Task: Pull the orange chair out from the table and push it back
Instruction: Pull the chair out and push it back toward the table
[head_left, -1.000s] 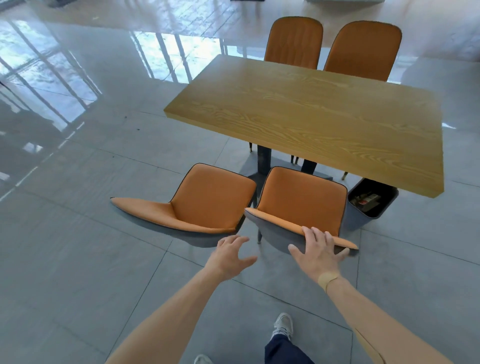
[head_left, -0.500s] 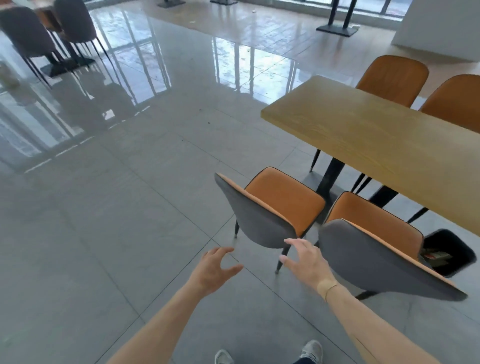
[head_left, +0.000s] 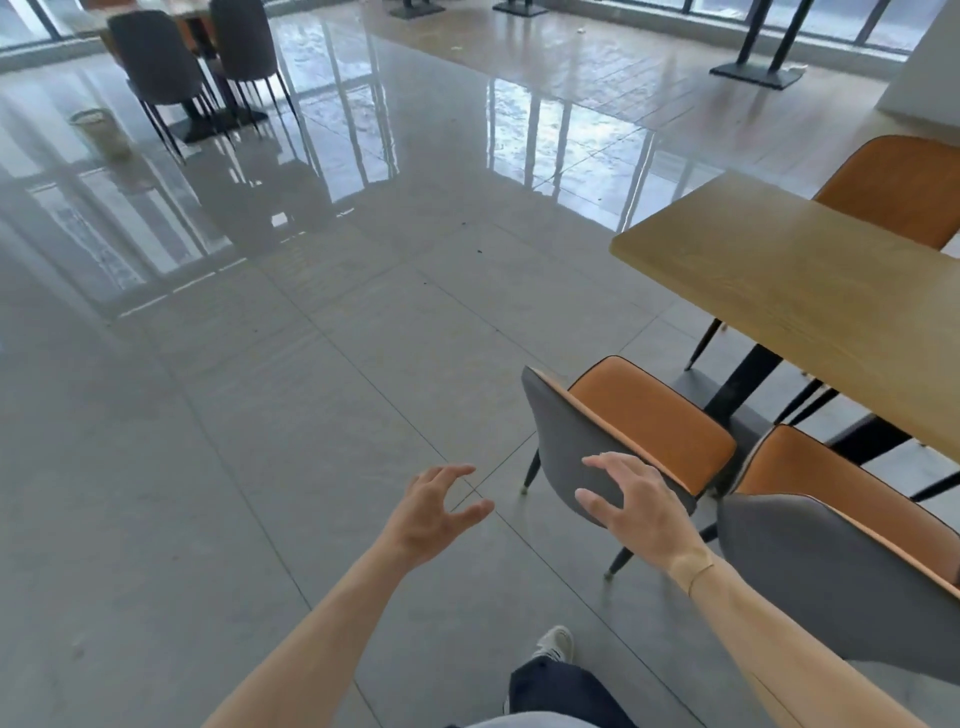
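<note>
Left hand (head_left: 431, 514): fingers spread, empty, over the floor (head_left: 260, 467).
Right hand (head_left: 636, 506): fingers spread, empty, before the orange chair (head_left: 613, 441) backrest.
Counter (head_left: 810, 291): beyond chair.

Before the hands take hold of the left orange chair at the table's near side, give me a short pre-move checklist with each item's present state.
1. Left hand free, holding nothing: ok.
2. Right hand free, fingers spread in front of the chair back: ok.
3. Either hand gripping the orange chair: not ok, no fingers curl round it.
4. Floor behind the chair free for pulling: ok.
5. Clearance from the neighbouring chair: cannot tell, they overlap in view.
6. Seat tucked under the table: not ok, it sits beside the corner.
</note>
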